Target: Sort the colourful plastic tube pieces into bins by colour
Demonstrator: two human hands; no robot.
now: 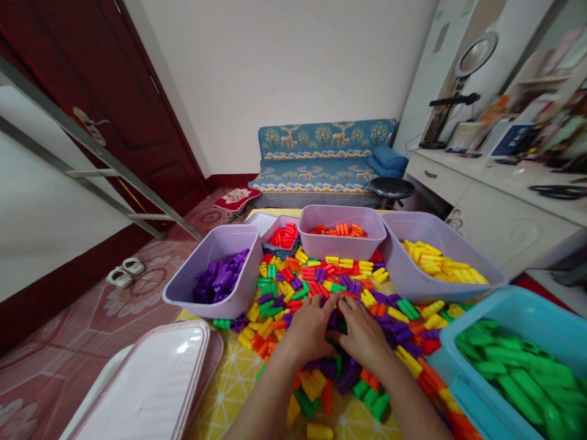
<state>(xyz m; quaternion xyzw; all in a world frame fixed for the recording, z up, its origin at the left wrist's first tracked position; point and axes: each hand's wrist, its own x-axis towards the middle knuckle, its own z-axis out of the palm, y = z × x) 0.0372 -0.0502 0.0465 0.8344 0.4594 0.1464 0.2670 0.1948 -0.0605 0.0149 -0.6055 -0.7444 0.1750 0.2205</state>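
A mixed pile of short plastic tube-shaped toy pieces in red, yellow, green, orange and purple covers the middle of the table. Both hands rest in it, almost meeting at the fingertips. My left hand has its fingers apart and reaching forward over red and purple pieces. My right hand lies beside it, fingers also stretched out, with its thumb toward the left hand. Purple pieces show in the gap between them. Some fingertips are partly hidden among the pieces, but neither hand visibly grips one.
Around the pile stand a lilac tub of purple pieces, a small box of red ones, a lilac tub of orange ones, a lilac tub of yellow ones and a turquoise tub of green ones. Pale lids lie at front left.
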